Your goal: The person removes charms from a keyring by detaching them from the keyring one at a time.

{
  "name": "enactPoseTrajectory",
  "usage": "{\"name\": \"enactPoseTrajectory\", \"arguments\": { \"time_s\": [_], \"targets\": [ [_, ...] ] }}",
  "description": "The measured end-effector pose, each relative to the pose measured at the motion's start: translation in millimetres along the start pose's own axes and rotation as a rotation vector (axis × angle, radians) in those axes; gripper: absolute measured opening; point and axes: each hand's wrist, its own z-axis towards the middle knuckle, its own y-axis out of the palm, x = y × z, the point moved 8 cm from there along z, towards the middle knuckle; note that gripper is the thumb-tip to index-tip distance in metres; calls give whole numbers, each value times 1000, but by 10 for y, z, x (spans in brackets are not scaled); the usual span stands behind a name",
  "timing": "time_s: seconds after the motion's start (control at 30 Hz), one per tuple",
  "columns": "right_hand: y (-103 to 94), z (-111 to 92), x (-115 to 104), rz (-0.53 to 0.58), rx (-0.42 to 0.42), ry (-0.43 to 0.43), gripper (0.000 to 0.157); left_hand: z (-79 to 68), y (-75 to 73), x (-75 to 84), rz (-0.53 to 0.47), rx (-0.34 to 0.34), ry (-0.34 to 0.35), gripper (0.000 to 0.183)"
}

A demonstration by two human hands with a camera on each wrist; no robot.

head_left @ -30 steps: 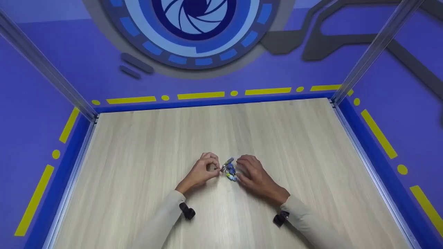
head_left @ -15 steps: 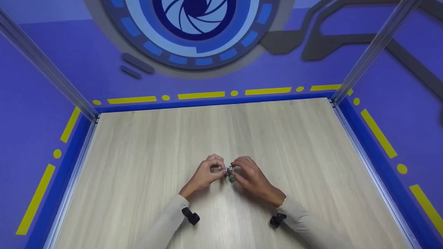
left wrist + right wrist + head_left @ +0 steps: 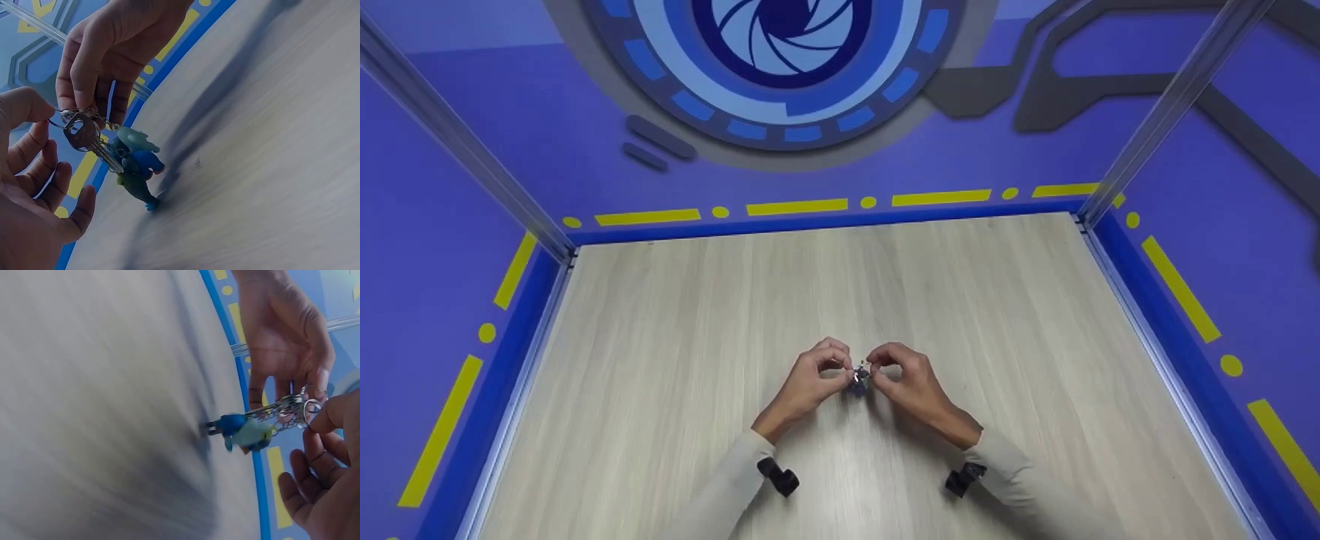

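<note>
Between both hands hangs a bunch of keys (image 3: 81,132) on metal rings, chains and small rubbery charms. My left hand (image 3: 808,381) pinches a ring of it between thumb and index finger, the other fingers loosely bent. Across from it, my right hand (image 3: 913,384) pinches another ring (image 3: 311,406) with its thumb and index finger. In the left wrist view the charms dangle below the key: a pale teal one (image 3: 135,139), a blue one (image 3: 148,163) and a green one (image 3: 134,187). The right wrist view shows the chains (image 3: 270,409) stretched from the rings to the charms.
The hands work over the near middle of a wood-grain table (image 3: 840,292). Blue printed panels (image 3: 810,172) with metal corner posts stand at its back and sides. A small black camera (image 3: 778,477) sits on each wrist.
The right hand, a second ago beside the charms with fingers spread, has come to the rings and now pinches one. The left hand has shifted slightly right; the charms now hang lower.
</note>
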Motion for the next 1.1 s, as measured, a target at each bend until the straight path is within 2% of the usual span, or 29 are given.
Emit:
{"name": "enactPoseTrajectory", "arguments": {
  "time_s": [0.1,0.33,0.57,0.7,0.87,1.0,1.1],
  "targets": [
    [-4,1,10,44,-26,61,18,-21,16,0,-8,17,6,7],
    [-12,9,16,167,-61,137,15,-42,46,15,-24,30,21,7],
    [-13,16,8,243,-95,203,4,-63,52,-17,-9,43,-27,5],
    [-20,19,9,290,-114,219,6,-81,71,-19,-9,48,-56,6],
    [-20,15,4,306,-141,226,9,-89,77,16,44,72,-66,5],
    [-29,15,-4,305,-142,202,8,-90,70,46,86,84,-43,6],
    [-46,24,-22,303,-132,163,7,-98,58,54,67,87,-43,6]
  ]
}}
